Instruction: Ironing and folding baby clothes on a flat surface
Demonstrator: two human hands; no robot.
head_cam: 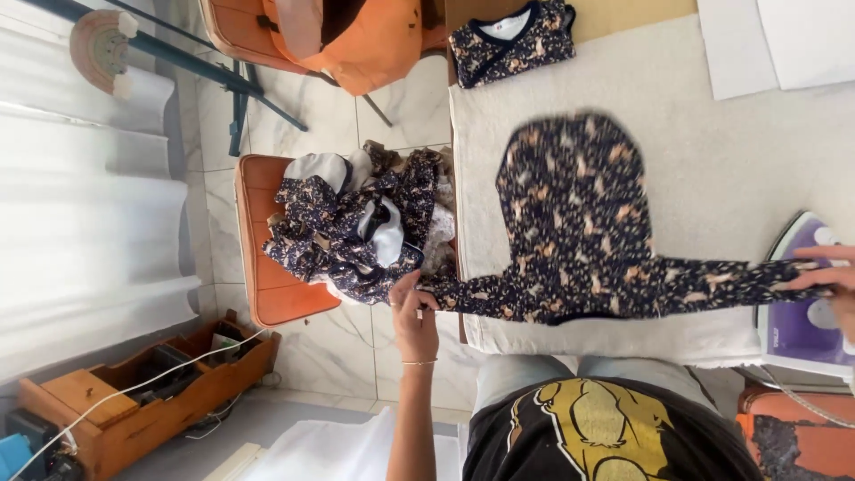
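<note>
White padded table: 1 dark printed top spread flat, 1 folded far. L hand pinches 1 sleeve end, R hand pinches other. 1 purple iron right.

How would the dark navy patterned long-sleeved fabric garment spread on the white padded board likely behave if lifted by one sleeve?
The dark navy patterned garment looks floppy: it lies flat, sleeves pulled out between the left hand and right hand. Probably light, being thin cloth. It would likely drape rather than hold shape, like the crumpled pile.
</note>
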